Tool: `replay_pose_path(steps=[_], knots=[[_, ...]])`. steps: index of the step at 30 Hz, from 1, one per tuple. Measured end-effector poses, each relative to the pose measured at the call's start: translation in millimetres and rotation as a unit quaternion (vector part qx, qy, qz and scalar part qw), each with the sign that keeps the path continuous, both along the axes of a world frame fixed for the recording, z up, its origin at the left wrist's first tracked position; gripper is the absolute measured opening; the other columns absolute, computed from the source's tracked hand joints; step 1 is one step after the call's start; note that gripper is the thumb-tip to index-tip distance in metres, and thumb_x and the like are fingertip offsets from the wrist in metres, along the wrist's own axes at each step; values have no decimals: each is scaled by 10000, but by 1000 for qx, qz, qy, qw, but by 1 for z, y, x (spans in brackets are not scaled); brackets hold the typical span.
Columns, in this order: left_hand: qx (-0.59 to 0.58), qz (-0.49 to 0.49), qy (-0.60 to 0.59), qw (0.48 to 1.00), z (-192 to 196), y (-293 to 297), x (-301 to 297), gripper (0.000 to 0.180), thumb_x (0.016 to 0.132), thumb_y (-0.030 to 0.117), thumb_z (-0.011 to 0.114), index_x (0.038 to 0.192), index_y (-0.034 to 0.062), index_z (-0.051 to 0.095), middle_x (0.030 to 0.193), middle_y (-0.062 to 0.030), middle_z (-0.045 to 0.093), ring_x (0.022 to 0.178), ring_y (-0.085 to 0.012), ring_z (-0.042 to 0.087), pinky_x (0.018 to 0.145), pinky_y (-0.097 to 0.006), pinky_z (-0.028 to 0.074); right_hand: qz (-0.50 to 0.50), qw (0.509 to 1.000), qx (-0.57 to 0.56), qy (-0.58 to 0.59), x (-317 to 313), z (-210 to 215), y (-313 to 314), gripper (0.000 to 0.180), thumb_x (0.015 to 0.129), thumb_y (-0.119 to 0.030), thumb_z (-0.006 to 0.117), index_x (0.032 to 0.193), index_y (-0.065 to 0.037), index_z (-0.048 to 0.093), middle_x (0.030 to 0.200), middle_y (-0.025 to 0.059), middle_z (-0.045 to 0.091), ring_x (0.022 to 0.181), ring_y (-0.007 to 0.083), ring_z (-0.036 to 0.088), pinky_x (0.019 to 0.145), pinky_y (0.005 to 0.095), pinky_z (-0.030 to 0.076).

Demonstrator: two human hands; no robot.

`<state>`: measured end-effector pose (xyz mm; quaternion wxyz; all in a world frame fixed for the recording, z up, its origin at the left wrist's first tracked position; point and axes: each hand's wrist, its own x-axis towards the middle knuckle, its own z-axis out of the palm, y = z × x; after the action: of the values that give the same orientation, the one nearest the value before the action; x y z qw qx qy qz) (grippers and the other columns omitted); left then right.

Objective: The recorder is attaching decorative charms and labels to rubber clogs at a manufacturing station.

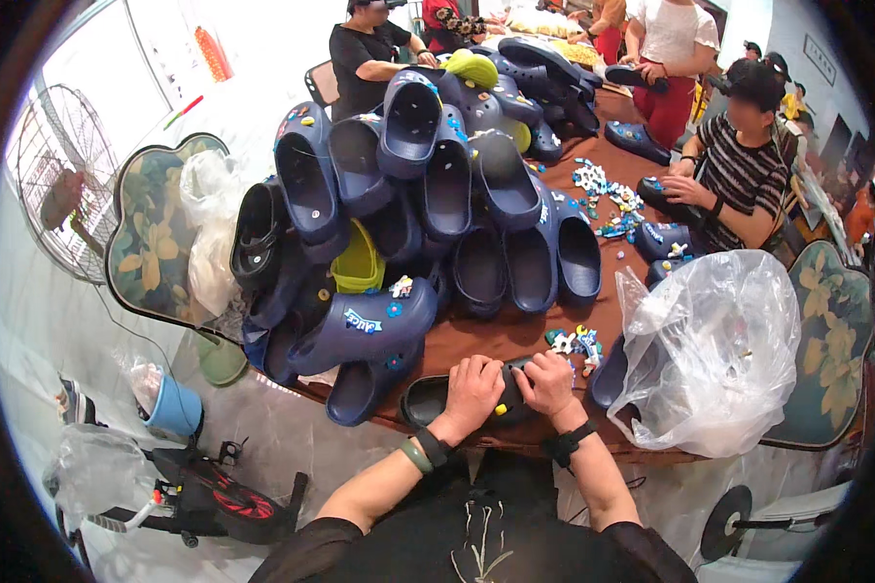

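A dark clog (424, 399) lies sideways at the near edge of the brown-covered table. My left hand (472, 393) is closed over its middle, fingers curled down onto the upper. My right hand (545, 382) grips the toe end, thumb pressed toward the shoe's top. A small yellow charm (501, 409) shows on the clog between my hands; whatever my fingertips press on is hidden. Just beyond my right hand sits a little heap of blue, white and yellow charms (576, 343). Left of my hands, a navy clog (365, 323) bears several charms.
A tall pile of navy clogs (447, 185), with a lime one (359, 260) among them, fills the table's left. A clear plastic bag (715, 350) stands on the right. More charms (608, 199) are scattered farther back. A person (744, 155) at the right handles a clog; others work beyond.
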<state>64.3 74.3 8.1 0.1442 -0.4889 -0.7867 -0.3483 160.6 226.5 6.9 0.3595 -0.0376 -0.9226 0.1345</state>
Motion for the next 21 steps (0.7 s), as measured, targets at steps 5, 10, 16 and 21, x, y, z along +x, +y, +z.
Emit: replay_pose_path(steps=[5,10,16,21], knots=[[-3,4,6,1000,-2,-12,10,207,791,108,642,997,103,626,938,-49,569,897,-252,552,757,-396,438,4,1000,-5,11,9,-3,-13,269,756,-147,713,594,-84,508,643,78,477,614,276,506,540,389,395],[-15,7,21,1000,-15,-17,17,226,788,153,648,1004,110,600,953,-66,553,900,-260,548,750,-405,440,-54,997,-20,51,23,-21,-25,258,777,-168,720,648,-90,510,631,79,481,620,274,517,547,392,399],[-9,0,-16,1000,-6,-4,-14,155,867,154,562,1002,83,588,916,-150,543,877,-353,538,723,-464,445,-150,983,-94,53,13,-34,0,344,931,-198,592,623,-70,505,598,122,544,514,287,521,450,385,396],[26,12,-48,998,-12,8,-27,105,892,157,569,977,107,605,916,-113,550,862,-331,557,734,-460,456,-60,920,-364,134,24,-23,-2,314,881,-379,684,922,-67,696,576,74,528,505,220,516,503,308,421]])
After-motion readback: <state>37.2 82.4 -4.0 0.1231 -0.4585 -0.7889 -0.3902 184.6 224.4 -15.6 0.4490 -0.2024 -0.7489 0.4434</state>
